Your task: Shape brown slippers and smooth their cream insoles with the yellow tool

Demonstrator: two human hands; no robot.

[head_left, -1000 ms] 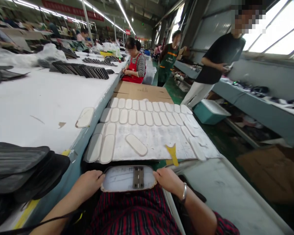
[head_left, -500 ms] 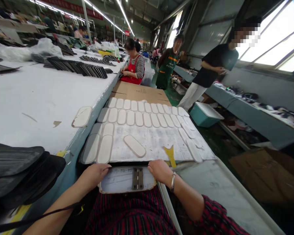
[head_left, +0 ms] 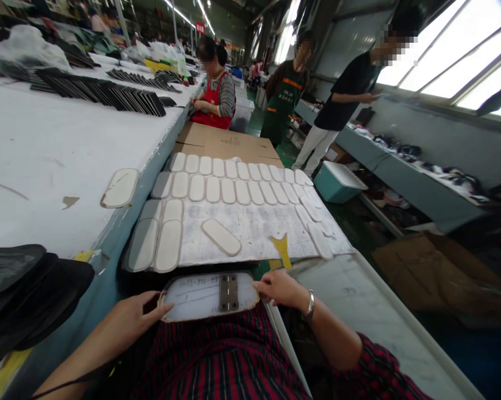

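A rounded oblong white plate [head_left: 192,297] with a dark metal hinge [head_left: 228,293] and faint handwriting lies tilted just above my lap. My left hand [head_left: 144,311] grips its left end, thumb on top and fingers at the rim. At the right end, my right hand [head_left: 277,289] pinches the edge between thumb and fingers. Beyond the plate, rows of white oval pieces [head_left: 212,189] rest on a pale board [head_left: 254,228]. One oval piece [head_left: 222,237] lies apart at an angle, and a yellow forked piece [head_left: 281,251] sits near the board's front edge.
On the left a white table [head_left: 67,144] carries stacked dark pieces [head_left: 104,94], one oval piece [head_left: 120,188] and black curved pieces [head_left: 33,300]. A cardboard sheet [head_left: 225,143] lies behind the board. Three people are beyond; a teal bin [head_left: 337,180] stands right.
My left thumb has moved onto the plate's face and its fingers have gone lower at the left end. My right hand has shifted slightly along the right end. The view has turned a little.
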